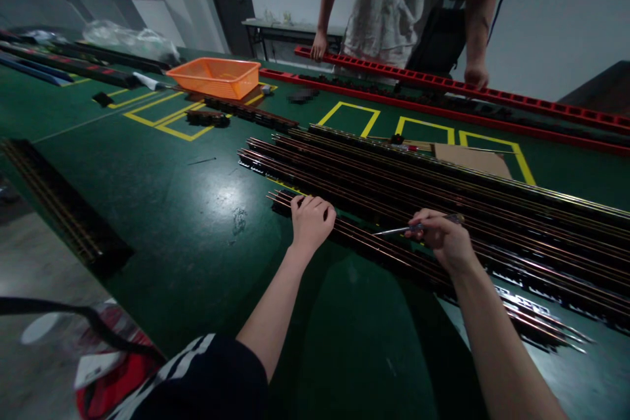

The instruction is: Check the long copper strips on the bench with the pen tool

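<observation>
At a green counter (182, 223), I lay my left hand (313, 222) on a long black strip lined with thin copper-coloured rods (408, 261), near its left end, the fingers curled over it; whether they grip it, I cannot tell. My right hand (445, 241) holds a slim tool with a metal shaft (394, 231) in closed fingers, the tip at the strip, right of my left hand. The strip lies on the counter, in front of a broad row of similar dark strips (364, 184). Beyond the row are a flat piece of brown cardboard (470, 159) and yellow tape outlines (349, 105); an orange plastic basket (201, 84) sits far left. Across the counter, a person in a light shirt (384, 6) has both hands on a long red slotted rail (394, 72).
</observation>
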A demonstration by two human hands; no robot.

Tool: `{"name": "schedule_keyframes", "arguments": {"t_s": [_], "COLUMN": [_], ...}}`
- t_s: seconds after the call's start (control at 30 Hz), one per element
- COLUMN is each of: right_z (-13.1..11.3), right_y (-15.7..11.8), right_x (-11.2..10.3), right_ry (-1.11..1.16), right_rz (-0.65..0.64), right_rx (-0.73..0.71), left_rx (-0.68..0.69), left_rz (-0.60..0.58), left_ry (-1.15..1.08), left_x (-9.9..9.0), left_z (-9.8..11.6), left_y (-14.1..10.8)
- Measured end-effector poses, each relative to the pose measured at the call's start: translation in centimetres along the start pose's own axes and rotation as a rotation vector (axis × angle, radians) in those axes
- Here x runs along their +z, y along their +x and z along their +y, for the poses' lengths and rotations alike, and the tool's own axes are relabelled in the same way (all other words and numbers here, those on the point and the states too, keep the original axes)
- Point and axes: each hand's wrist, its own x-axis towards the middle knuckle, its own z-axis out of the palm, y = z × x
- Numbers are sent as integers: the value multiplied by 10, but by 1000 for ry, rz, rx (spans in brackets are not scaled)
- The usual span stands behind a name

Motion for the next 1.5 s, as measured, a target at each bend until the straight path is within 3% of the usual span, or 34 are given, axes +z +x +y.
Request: {"name": "schedule_keyframes", "arguments": {"t_s": [0.47, 0.73, 1.5], "right_z": [-2, -1, -3], "right_y": [0, -1, -1], "right_x": [-1, 0, -5], "right_ry": [20, -42, -42], "right_rz": [68, -10, 2], "right_rx": [11, -22, -62], "left_rx": [-7, -18, -9], "left_rz": [-20, -30, -31], "left_ry": [-9, -15, -8], "left_x": [-2, -3, -2], "left_z": [1, 2, 0], "left_y": [0, 0, -1]}}
